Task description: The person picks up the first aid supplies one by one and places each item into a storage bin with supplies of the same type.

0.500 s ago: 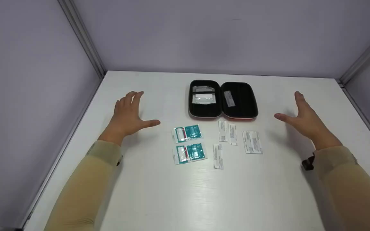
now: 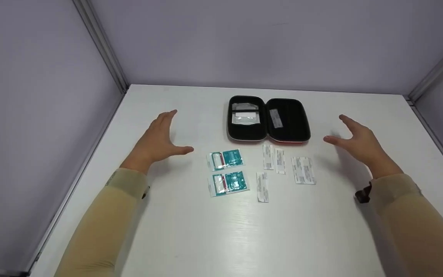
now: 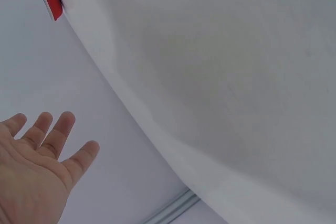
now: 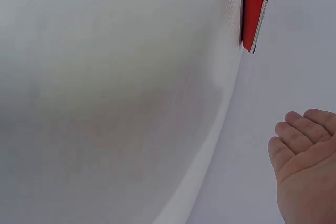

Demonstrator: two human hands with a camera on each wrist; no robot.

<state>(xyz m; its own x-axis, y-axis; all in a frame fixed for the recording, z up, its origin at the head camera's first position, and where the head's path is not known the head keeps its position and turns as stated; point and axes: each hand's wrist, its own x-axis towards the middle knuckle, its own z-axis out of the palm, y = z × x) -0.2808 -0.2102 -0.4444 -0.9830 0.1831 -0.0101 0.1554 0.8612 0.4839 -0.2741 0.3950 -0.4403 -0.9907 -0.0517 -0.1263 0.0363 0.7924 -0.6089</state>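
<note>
My left hand (image 2: 156, 140) hovers over the left part of the table, thumb spread from the fingers, holding nothing. On the other side my right hand (image 2: 360, 144) is likewise spread and holds nothing. Between them an unzipped case (image 2: 287, 132) lies flat with its black inside up; its red outer shell (image 4: 254, 9) shows in the right wrist view. Clear packets (image 2: 245, 118) sit under a strap in its left half, and a small white packet (image 2: 276, 118) in its right half. Nearer me lie two teal-and-white packets (image 2: 235, 181), several narrow white strips (image 2: 262, 187) and a wider white packet (image 2: 303, 170).
The white table (image 2: 221, 234) meets a pale back wall (image 2: 260, 50) behind the case. Side panels with metal corner posts (image 2: 102, 46) stand at left and right.
My right hand has shifted a little inward to the left, and its fingers have tilted. The left hand has turned slightly to the right. The case and packets stay where they were.
</note>
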